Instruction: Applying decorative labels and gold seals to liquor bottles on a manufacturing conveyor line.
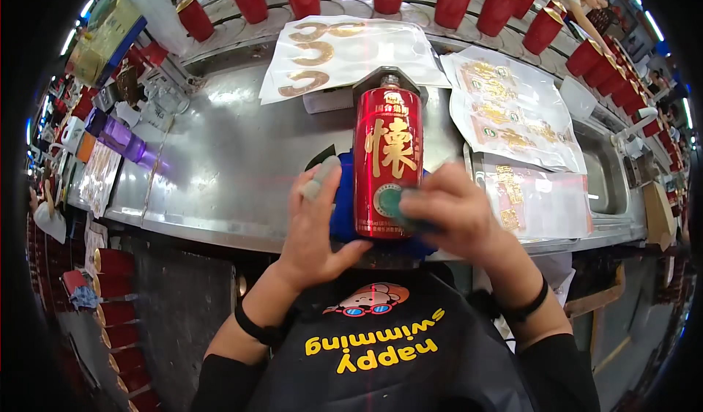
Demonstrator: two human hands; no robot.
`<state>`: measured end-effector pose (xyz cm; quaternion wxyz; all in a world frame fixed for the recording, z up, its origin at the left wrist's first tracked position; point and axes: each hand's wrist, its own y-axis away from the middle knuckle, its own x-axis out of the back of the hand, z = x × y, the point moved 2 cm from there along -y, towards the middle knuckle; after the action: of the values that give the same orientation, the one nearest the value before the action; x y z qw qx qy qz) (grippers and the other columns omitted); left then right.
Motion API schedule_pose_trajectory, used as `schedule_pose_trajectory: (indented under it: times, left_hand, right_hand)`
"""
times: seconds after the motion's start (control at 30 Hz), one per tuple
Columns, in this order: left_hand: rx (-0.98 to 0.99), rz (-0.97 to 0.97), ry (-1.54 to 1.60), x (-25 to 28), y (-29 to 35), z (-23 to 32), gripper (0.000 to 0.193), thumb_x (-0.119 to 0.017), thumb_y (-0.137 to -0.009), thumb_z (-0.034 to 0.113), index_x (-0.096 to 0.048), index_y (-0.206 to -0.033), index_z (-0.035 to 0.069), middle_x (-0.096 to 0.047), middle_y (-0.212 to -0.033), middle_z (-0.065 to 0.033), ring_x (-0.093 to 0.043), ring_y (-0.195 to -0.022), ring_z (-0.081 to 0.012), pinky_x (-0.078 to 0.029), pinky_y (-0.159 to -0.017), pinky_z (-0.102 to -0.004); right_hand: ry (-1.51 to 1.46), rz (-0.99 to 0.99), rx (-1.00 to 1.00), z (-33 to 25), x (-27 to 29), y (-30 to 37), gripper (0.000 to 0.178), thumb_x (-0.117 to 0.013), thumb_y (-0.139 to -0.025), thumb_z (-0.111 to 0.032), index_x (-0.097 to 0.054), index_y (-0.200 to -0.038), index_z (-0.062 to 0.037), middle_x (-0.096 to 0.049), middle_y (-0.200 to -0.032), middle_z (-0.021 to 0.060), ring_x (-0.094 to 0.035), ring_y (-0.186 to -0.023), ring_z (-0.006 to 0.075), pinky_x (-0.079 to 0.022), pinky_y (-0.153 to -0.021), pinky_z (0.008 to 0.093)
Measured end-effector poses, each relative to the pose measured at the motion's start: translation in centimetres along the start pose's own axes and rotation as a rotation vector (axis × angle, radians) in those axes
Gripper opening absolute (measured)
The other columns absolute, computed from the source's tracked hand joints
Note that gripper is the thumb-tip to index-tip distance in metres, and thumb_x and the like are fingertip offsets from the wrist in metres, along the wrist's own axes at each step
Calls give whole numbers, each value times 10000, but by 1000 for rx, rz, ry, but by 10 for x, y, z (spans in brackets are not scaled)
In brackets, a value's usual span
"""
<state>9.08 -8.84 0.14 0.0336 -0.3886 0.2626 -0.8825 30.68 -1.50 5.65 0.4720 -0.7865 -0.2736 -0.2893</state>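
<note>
- At the metal table's near edge, a red bottle lies on something blue, neck pointing away from the person.
- Left hand: spread wide beside the bottle's low end.
- Right hand: nearer its front, partly hiding a round green sticker; bent, blurry fingers, cannot tell if holding anything.
- Sticker sheets lie past the neck and to the right.
</note>
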Motion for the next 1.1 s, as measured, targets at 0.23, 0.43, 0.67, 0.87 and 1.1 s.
schedule_pose_trajectory:
  times: [0.23, 0.43, 0.67, 0.87, 1.1]
  left_hand:
    - [-111, -39, -291, 0, -11, 15, 803, -751, -701, 387, -462, -1322, -31, -492, -1305, -231, -325, -1310, -389, -170, -1099, -567]
    - [-30, 45, -236, -5, -8, 18, 817, -776, -651, 378, -486, -1295, -32, -529, -1213, -227, -356, -1281, -377, -171, -1094, -576]
    - [-90, 69, -221, -5, -6, 10, 834, -793, -617, 358, -490, -1278, -49, -541, -1135, -244, -417, -1214, -393, -220, -1068, -593]
    - [-172, 55, -218, -9, -14, 24, 847, -750, -712, 443, -445, -1334, -44, -514, -1231, -230, -412, -1220, -402, -208, -1089, -566]
    - [-110, -49, -393, -24, -15, 17, 882, -668, -769, 564, -426, -1364, -40, -453, -1357, -225, -354, -1293, -405, -196, -1096, -561]
  right_hand:
    - [151, 182, -225, 2, 10, -15, 288, -742, -685, -10, -661, -954, -75, -575, -806, 94, -585, -758, 268, -464, -669, 381]
    - [-174, -154, -49, -30, 4, -21, 296, -727, -631, -39, -634, -908, -83, -525, -764, 71, -566, -748, 271, -440, -654, 382]
    - [-314, -393, -5, -42, 3, -20, 136, -728, -745, -102, -649, -849, -64, -568, -754, 93, -593, -717, 249, -470, -648, 367]
    - [222, 323, -216, 23, 16, -6, 198, -699, -757, -65, -626, -940, -64, -586, -809, 118, -591, -760, 299, -488, -688, 385]
    - [46, 69, -454, 6, 51, 60, 356, -620, -810, 12, -577, -1163, -5, -639, -998, 198, -651, -879, 329, -519, -750, 357]
